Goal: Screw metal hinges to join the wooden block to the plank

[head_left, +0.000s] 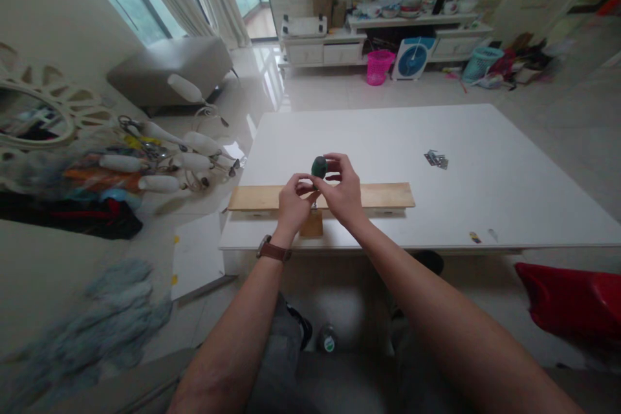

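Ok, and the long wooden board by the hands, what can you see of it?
The long wooden board is narrow, straight-edged and light tan, and looks like wood. It lies broad face up, crosswise near the close edge of the white table. A pale strip shows below its near edge. The left hand and right hand hide its middle; whether they touch it is unclear.
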The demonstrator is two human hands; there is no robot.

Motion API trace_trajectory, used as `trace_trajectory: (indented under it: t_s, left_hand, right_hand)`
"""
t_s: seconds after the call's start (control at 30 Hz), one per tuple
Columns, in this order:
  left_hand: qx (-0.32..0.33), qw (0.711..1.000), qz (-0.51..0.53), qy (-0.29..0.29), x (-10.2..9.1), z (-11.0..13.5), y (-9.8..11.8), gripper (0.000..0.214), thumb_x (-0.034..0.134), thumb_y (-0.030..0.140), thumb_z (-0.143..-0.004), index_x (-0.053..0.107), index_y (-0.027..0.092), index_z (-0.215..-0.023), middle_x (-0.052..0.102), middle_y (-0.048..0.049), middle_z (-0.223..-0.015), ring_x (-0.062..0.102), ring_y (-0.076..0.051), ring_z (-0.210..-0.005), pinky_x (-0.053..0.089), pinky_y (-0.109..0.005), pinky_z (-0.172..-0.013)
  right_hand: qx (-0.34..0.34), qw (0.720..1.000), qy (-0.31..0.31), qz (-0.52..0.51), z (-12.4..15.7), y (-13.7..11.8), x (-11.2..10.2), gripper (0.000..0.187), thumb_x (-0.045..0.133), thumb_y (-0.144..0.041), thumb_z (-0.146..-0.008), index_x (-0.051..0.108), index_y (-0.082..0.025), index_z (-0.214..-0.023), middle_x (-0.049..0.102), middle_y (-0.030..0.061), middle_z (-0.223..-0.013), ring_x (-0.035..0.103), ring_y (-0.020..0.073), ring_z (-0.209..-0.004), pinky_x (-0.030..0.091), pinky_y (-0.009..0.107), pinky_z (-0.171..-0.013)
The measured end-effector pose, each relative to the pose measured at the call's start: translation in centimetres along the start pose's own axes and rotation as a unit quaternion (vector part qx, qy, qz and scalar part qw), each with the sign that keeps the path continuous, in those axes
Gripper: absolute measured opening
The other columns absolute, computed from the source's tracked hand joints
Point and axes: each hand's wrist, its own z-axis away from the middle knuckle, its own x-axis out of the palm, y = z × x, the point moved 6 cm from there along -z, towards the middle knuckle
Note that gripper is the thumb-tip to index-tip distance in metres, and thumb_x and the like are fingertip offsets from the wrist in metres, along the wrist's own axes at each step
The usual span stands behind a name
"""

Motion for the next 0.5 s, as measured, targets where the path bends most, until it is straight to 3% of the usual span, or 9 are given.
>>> trace_trajectory:
  t_s: [0.13, 0.3, 0.5]
  left_hand:
    - [0.005, 1.0, -0.008, -0.012, -0.05, -0.02, -0.02, 0.03, 0.077, 0.011, -0.078, 0.066, 0.021, -0.104, 0.078, -0.0008, -0.083, 0.078, -0.019, -0.082, 0.059, -0.028, -0.078]
    - [0.02, 0.999, -0.044, 0.019, -0.13, 0.21, 0.59, 0.022, 0.076, 0.009, -0.077, 0.064, 0.021, -0.091, 0.074, 0.0023, -0.075, 0.076, -0.018, -0.077, 0.056, -0.024, -0.069]
    - [0.023, 0.999, -0.025, 0.029, -0.2, 0.07, 0.53, 0.027, 0.083, 0.014, -0.075, 0.064, 0.021, -0.092, 0.071, 0.0036, -0.073, 0.073, -0.016, -0.074, 0.057, -0.026, -0.072]
  right_hand:
    - [-0.002, 1.0, -0.014, -0.014, 0.03, -0.33, 0.15, 0.04, 0.076, -0.03, -0.083, 0.057, -0.029, -0.118, 0.075, 0.002, -0.104, 0.073, 0.0227, -0.101, 0.058, 0.039, -0.082]
    - [-0.001, 1.0, -0.003, 0.009, 0.01, -0.24, 0.17, 0.047, 0.081, -0.042, -0.079, 0.056, -0.028, -0.116, 0.071, 0.0046, -0.112, 0.07, 0.0226, -0.099, 0.058, 0.037, -0.077]
    - [0.001, 1.0, -0.006, 0.026, 0.08, 0.08, 0.12, 0.045, 0.08, -0.037, -0.081, 0.055, -0.029, -0.117, 0.071, 0.0, -0.097, 0.069, 0.0215, -0.091, 0.057, 0.038, -0.077]
